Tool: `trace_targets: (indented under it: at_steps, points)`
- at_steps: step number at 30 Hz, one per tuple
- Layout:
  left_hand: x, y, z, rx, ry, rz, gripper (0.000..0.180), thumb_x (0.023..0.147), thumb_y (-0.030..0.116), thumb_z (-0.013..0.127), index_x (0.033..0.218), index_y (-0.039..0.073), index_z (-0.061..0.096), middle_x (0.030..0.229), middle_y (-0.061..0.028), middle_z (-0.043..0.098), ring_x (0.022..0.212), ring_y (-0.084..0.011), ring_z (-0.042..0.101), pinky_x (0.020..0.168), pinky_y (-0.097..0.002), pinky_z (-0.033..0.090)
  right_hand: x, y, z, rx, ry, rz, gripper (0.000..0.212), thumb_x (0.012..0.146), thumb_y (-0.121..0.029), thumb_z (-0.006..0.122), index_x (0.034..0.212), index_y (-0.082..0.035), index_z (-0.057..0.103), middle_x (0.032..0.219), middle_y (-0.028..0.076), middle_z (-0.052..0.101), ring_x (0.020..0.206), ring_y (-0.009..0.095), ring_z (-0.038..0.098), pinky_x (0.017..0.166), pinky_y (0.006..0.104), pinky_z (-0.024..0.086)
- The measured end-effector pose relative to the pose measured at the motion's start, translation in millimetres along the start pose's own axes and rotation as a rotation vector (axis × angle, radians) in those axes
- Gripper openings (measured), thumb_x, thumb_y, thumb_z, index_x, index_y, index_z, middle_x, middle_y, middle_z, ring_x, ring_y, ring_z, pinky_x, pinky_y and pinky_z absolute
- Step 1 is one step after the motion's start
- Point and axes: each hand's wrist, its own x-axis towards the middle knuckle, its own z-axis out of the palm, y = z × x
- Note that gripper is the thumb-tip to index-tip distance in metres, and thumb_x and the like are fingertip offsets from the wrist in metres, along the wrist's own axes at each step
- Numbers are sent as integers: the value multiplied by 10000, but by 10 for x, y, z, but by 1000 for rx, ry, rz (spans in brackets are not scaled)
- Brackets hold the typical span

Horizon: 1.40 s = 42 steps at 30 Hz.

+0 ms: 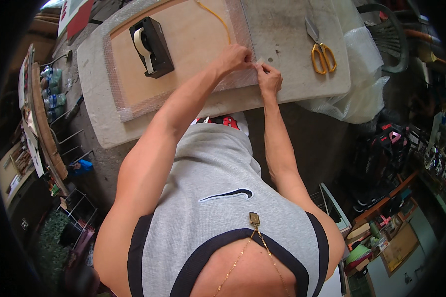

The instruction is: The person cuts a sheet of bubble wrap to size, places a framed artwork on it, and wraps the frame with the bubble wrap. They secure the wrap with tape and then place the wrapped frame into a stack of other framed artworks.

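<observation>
A flat wooden board (193, 42) with a raised rim lies on the table, with bubble wrap (120, 94) around its edges. At the board's right edge my left hand (235, 58) is closed in a pinch over the wrap. Its fingertips hide what they grip. Just right of it, my right hand (269, 79) pinches a small see-through strip (260, 61) that looks like tape. The two hands nearly touch. A black tape dispenser (159, 47) with a pale roll stands on the board's left part. A yellow cord (217, 18) runs across the board towards my left hand.
Scissors with yellow handles (323, 58) lie on the right of the worn pale table (295, 29). More bubble wrap (364, 59) hangs over its right end, beside a dark green plastic chair (389, 37). Plastic bottles (54, 99) and a metal rack (79, 210) stand at left.
</observation>
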Motion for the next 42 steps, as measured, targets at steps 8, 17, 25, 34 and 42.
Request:
trace_targets:
  at_steps: [8, 17, 25, 34, 42]
  points:
    - [-25, 93, -10, 20, 51, -71, 294, 635, 368, 742, 699, 88, 681, 678, -117, 643, 677, -297, 627, 605, -401, 472, 306, 206, 38, 234, -156, -210, 317, 720, -271, 740, 919, -27, 708, 752, 89, 701, 710, 195, 678, 649, 323, 512]
    - [-154, 172, 7, -6, 143, -35, 190, 717, 260, 680, 777, 80, 675, 724, -111, 644, 706, -298, 621, 633, -390, 476, 315, 271, 116, 202, -121, -276, 227, 784, -240, 702, 862, -27, 707, 695, 73, 680, 596, 119, 618, 593, 272, 483]
    - [-1902, -325, -411, 56, 807, -173, 97, 771, 145, 692, 814, 65, 657, 756, -92, 608, 755, -232, 581, 711, -358, 461, 152, 119, 120, 69, 25, -244, 189, 780, -235, 667, 849, -64, 711, 737, 122, 680, 689, 284, 663, 664, 373, 500]
    - [-4121, -2242, -738, -2, 788, -1434, 625, 820, 578, 529, 1057, 10, 644, 1133, -210, 606, 1048, -359, 561, 904, -427, 409, 174, 99, 235, -68, 107, -180, 221, 783, -257, 649, 857, -59, 711, 768, 143, 680, 757, 326, 655, 719, 405, 492]
    - [-4065, -2122, -974, -246, 619, -1332, 595, 803, 575, 555, 882, 3, 694, 849, -188, 668, 861, -311, 626, 791, -395, 455, 251, 166, 230, -58, 103, -31, 253, 754, -291, 693, 838, -53, 716, 767, 121, 686, 720, 236, 648, 705, 360, 481]
